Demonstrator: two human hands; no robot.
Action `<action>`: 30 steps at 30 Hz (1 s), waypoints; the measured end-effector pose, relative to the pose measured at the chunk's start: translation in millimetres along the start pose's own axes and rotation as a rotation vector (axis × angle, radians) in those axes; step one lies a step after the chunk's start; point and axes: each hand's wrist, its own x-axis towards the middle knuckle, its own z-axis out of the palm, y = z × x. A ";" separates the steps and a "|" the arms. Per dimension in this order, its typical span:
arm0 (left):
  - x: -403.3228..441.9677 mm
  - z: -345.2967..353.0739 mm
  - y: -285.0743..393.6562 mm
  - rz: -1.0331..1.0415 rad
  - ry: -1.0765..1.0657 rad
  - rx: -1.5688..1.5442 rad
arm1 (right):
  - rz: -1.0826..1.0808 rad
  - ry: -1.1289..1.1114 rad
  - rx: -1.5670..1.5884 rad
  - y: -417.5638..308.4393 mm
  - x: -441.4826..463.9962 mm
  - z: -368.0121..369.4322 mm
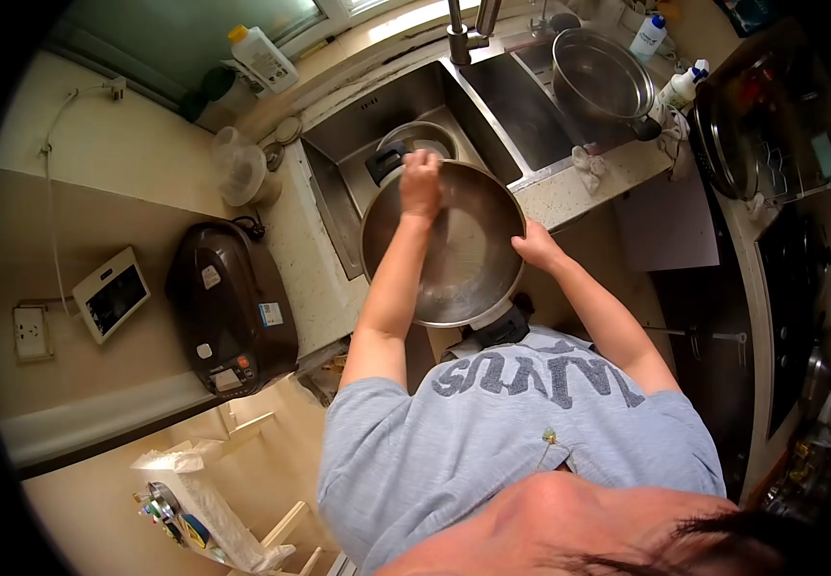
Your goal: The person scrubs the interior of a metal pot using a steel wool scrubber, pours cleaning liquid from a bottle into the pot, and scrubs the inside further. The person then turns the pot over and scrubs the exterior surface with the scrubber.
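Kitchen table [310, 288]: pale, speckled, around a steel double-basin sink [406, 101].
Wide round stainless-steel pan [473, 240]: held over the sink's near edge.
Left hand [422, 192]: fingers curled by the pan's far rim, near a black handle [386, 165]; whether they hold anything, one cannot tell.
Right hand [538, 246]: fingers closed on the pan's rim.
Dark brown rounded appliance [228, 307]: left of the sink.

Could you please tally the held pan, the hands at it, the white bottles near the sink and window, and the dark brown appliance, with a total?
Metal pan: 1
Hands: 2 (left hand, right hand)
White bottles: 3
Dark brown appliance: 1
Total: 7
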 end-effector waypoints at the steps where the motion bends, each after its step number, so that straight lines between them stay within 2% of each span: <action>1: -1.7 -9.0 -5.8 -0.058 0.000 0.023 | -0.005 0.001 0.004 2.7 1.8 -0.4; 3: -8.3 3.6 -0.3 -0.168 0.047 0.042 | 0.016 -0.055 0.068 7.7 5.5 2.2; 6: 3.7 21.8 27.4 0.031 -0.033 -0.001 | -0.020 -0.061 0.105 5.7 0.1 2.3; 9: -0.6 10.6 9.6 0.067 0.007 -0.060 | -0.066 -0.036 0.085 3.3 -0.6 2.0; 11: -8.2 -4.0 -6.1 -0.099 0.091 -0.076 | -0.040 -0.050 0.101 4.7 1.5 2.2; 13: -7.0 3.8 5.1 -0.172 0.098 -0.049 | -0.016 -0.064 0.089 8.0 6.1 2.5; 15: -0.7 16.3 35.5 -0.129 0.032 -0.109 | 0.026 -0.112 0.085 7.3 4.0 0.3; 17: -1.8 23.7 60.6 -0.005 -0.030 -0.200 | -0.029 -0.092 0.041 2.6 1.5 -1.3; 21: -25.2 5.7 63.7 0.103 -0.008 -0.285 | -0.045 -0.023 0.056 7.3 -0.2 5.7; 23: -47.4 -11.6 51.5 0.379 -0.158 -0.177 | -0.069 -0.019 0.080 13.9 1.4 8.4; 24: -55.4 -20.3 44.1 0.372 -0.164 -0.169 | -0.034 -0.045 0.089 4.3 -1.5 4.2; 27: -71.6 -50.7 18.5 0.353 -0.499 -0.070 | -0.061 -0.059 0.133 12.4 1.7 7.6; 29: -76.4 -81.3 6.8 0.134 -0.391 -0.178 | -0.036 -0.053 0.114 20.8 4.6 8.6; 30: -83.2 -94.5 1.5 -0.003 -0.264 -0.102 | -0.006 -0.048 0.093 24.3 2.8 11.5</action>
